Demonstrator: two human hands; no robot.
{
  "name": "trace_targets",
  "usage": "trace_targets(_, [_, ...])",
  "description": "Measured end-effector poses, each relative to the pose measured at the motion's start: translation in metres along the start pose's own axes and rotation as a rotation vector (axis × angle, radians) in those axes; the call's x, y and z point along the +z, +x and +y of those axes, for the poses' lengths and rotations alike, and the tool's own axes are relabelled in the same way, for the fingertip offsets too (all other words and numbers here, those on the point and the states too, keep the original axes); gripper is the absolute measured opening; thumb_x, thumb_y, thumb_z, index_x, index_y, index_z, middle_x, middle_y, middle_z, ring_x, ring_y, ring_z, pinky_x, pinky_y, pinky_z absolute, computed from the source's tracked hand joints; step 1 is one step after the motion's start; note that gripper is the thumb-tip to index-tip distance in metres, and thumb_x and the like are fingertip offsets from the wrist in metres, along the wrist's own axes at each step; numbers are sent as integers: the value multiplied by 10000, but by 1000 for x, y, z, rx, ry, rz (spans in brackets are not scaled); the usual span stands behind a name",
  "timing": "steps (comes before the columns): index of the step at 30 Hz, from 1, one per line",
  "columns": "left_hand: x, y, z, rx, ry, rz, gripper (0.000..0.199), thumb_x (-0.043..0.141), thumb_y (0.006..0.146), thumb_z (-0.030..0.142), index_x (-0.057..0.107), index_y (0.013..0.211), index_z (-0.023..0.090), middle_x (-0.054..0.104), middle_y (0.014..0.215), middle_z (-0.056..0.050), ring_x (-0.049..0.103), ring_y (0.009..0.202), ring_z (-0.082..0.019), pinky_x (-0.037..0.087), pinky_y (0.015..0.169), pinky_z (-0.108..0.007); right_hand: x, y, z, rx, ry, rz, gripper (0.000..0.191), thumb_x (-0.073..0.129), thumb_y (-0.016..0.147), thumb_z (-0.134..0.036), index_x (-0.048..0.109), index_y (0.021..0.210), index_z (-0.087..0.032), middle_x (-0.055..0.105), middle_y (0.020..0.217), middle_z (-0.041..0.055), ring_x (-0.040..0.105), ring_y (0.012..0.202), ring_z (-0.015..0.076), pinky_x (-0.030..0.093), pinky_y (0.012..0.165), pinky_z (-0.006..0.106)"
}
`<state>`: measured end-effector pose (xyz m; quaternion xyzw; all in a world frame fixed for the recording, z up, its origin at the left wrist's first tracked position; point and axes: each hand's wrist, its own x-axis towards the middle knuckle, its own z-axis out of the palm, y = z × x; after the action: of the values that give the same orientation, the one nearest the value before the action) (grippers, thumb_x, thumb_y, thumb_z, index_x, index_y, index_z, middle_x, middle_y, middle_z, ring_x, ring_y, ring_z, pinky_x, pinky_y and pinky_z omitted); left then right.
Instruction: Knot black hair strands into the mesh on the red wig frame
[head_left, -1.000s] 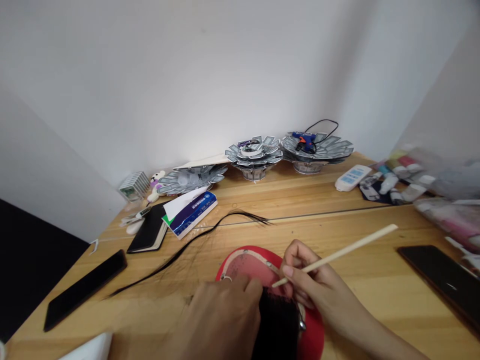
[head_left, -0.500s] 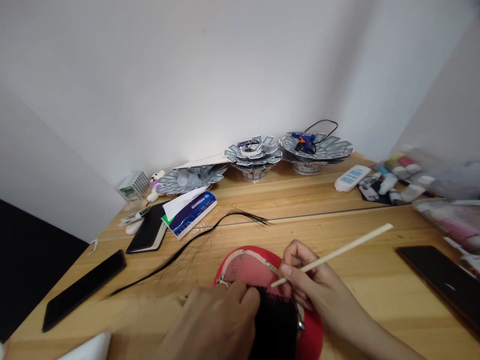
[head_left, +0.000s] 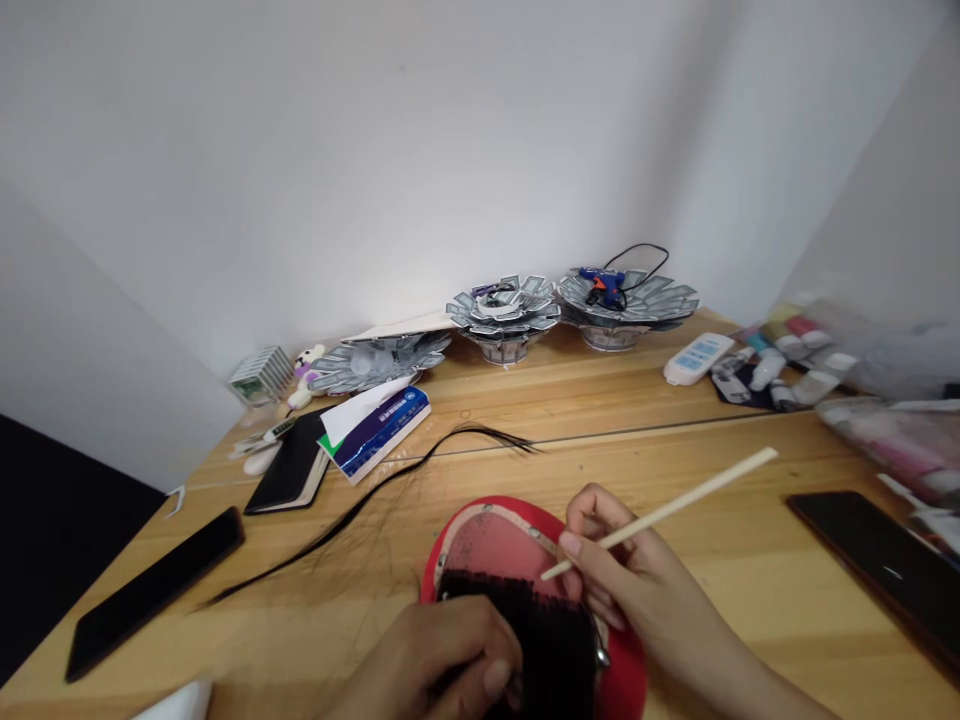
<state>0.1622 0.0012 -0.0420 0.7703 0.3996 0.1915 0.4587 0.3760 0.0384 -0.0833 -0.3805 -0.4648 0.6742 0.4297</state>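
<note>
A red rounded head form [head_left: 636, 660] stands at the table's front, with a pale-edged mesh wig base [head_left: 487, 540] over its top. Dense black hair [head_left: 555, 640] covers the near part of the mesh. My right hand [head_left: 630, 570] is closed around a slim pale wooden stick [head_left: 690, 498], pinched near its lower end, whose tip points at the mesh just beyond the hair's edge. My left hand [head_left: 457, 660] rests over the left side of the hair, fingers curled and thumb pressed in; what they grip is hidden. A pin [head_left: 602, 657] shows at the form's right side.
A long black hair strand [head_left: 375, 487] lies across the table. Left are a phone [head_left: 157, 592], a black notebook [head_left: 289, 465] and a blue tissue pack [head_left: 382, 430]. Grey paper bowls [head_left: 504, 320] line the wall, one holding a glue gun [head_left: 604, 288]. Another phone [head_left: 877, 550] lies right.
My left hand has drawn back toward me and down from the hair's edge, uncovering more of that edge. My right hand and the stick have barely moved.
</note>
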Motion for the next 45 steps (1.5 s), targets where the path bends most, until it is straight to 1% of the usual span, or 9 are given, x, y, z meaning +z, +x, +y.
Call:
trace_targets(5, [2,2,2,-147,-90,84,483,348,995,584,474,723,205,522,725,8,495,694,-134,378,669,-216,-5,2,1,1,-33,-18,433,702,847,-569,474,790,-205,614,581,-63,358,402,33,246,397,160])
trace_targets(11, [-1,1,4,-200,-111,36,463,331,989,592,432,739,216,477,726,21,446,679,-138,352,647,-223,-11,4,5,25,-20,-30,400,721,853,-520,499,769,-198,609,587,-66,391,406,45,263,423,187])
trace_targets(17, [-2,1,-2,-199,-130,36,482,337,983,608,444,726,214,495,729,19,467,693,-140,352,665,-232,-16,2,5,-11,-29,-69,363,709,884,-475,512,752,-200,581,626,-71,437,472,67,385,556,236])
trace_targets(24, [-6,4,-4,-235,-216,53,523,350,956,667,469,735,208,480,722,16,458,694,-144,344,650,-241,-15,3,3,-37,-70,-67,356,693,896,-481,523,747,-206,603,744,-38,467,510,74,373,548,244])
trace_targets(29, [-7,4,-9,-221,-213,68,511,356,963,654,482,756,204,481,730,17,448,693,-139,333,635,-240,-10,0,-5,-68,-77,-103,379,692,890,-500,499,743,-209,587,805,-27,491,572,80,425,608,240])
trace_targets(35, [-7,2,-11,-232,-183,69,502,343,970,643,477,755,209,504,733,14,468,694,-142,356,638,-234,-8,-2,-2,-102,-153,-77,380,655,909,-520,491,752,-214,591,807,-1,489,600,109,392,554,234])
trace_targets(38, [-8,3,-5,-251,-161,86,497,359,964,642,499,761,210,536,752,7,502,716,-149,379,665,-233,-10,-3,0,-115,-148,-81,357,651,924,-487,494,756,-214,598,820,-4,462,556,90,378,535,230])
trace_targets(42, [-7,3,-1,-258,-157,111,536,362,940,685,509,745,208,535,736,3,505,720,-157,381,662,-238,-13,-1,2,-124,-78,-80,346,671,924,-451,495,755,-205,597,817,-16,462,526,63,382,535,221])
trace_targets(45, [-6,4,-4,-269,-273,111,534,409,929,683,557,774,194,508,714,13,464,656,-131,356,601,-228,-15,1,4,-104,17,-123,353,697,913,-427,475,757,-201,586,751,-43,437,489,40,349,488,188])
